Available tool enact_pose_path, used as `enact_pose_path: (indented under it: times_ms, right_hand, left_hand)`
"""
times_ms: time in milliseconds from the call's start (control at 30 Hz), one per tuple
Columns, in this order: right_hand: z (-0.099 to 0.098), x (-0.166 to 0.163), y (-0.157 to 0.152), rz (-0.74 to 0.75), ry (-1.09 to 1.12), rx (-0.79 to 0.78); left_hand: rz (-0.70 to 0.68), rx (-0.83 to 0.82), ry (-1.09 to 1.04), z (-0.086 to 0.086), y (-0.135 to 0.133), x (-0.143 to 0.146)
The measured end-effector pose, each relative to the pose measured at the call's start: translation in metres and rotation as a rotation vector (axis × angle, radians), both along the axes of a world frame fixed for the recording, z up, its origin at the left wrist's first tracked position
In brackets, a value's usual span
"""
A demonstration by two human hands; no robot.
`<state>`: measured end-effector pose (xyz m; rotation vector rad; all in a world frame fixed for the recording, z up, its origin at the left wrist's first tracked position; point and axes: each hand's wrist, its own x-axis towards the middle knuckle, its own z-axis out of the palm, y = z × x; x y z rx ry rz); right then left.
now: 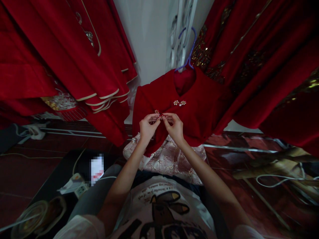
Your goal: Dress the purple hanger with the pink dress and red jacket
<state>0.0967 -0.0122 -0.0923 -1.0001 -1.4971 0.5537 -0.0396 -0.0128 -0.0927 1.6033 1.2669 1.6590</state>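
Observation:
In front of me a red garment [201, 113] hangs from a purple hanger [190, 54]. Two flower-shaped jewelled clasps [179, 103] sit on its front below the neck opening. My left hand [149, 125] and my right hand [173, 126] meet at the garment's front, fingertips almost touching. Both hands pinch a small jewelled clasp [161, 117] there, mostly covered by the fingers. Another flower ornament [157, 111] shows just above my left fingertips. Pale pink patterned fabric [169, 159] lies below the garment, over my lap.
Red garments [99, 63] with pale trim hang at the left; red ones with gold sequins [203, 53] hang at the right. A white metal frame [183, 33] stands behind. On a black surface at lower left are a power strip [81, 189] and a blurred-out screen [96, 168]. Wooden pieces [274, 169] lie right.

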Motion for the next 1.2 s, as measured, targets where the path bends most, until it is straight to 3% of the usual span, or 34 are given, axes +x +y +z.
enact_pose_path:
  times_ms: [233, 467, 600, 700, 833, 900, 1000, 1200]
  right_hand:
    - [0.003, -0.004, 0.001, -0.053, 0.003, 0.007]
    - [0.003, -0.001, 0.002, -0.011, 0.013, -0.03]
    - [0.005, 0.023, -0.001, 0.144, -0.031, -0.124]
    - [0.005, 0.05, -0.007, 0.162, -0.161, -0.191]
    - [-0.005, 0.078, -0.011, 0.232, -0.434, -0.229]
    - [-0.014, 0.081, -0.011, 0.252, -0.544, -0.195]
    - [-0.025, 0.078, -0.008, 0.226, -0.578, -0.175]
    - [-0.017, 0.084, -0.002, 0.359, -0.4, -0.385]
  left_hand:
    - [0.022, -0.052, 0.018, 0.007, 0.002, -0.003]
    - [-0.131, -0.035, 0.163, 0.016, 0.011, -0.015]
    - [-0.041, -0.043, 0.155, 0.002, -0.003, -0.025]
    - [0.024, -0.112, 0.172, -0.017, -0.019, -0.03]
    - [-0.139, -0.306, 0.05, -0.036, -0.035, -0.025]
    - [-0.213, -0.329, -0.03, -0.039, -0.039, -0.017]
    - [-0.178, -0.262, -0.037, -0.037, -0.043, -0.006]
    - [-0.219, -0.221, -0.005, -0.031, -0.05, 0.002]
